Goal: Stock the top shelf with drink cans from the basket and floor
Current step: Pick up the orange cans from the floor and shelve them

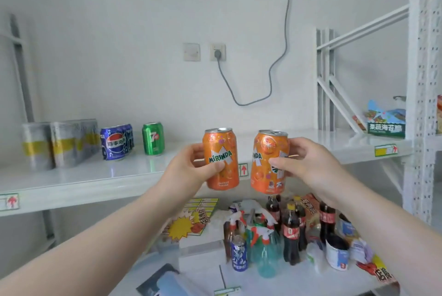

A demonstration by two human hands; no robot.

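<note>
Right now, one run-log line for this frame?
left hand: grips left Mirinda can, upright | right hand: grips right Mirinda can, tilted | top shelf: Pepsi cans, 7up can | status: neither placed yet

Two orange cans [221,159], green can [153,138]

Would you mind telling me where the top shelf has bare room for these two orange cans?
Bare shelf runs from the 7up can right to the snack box, behind the orange cans. The left end is crowded: silver packs and Pepsi cans stand close together.
</note>
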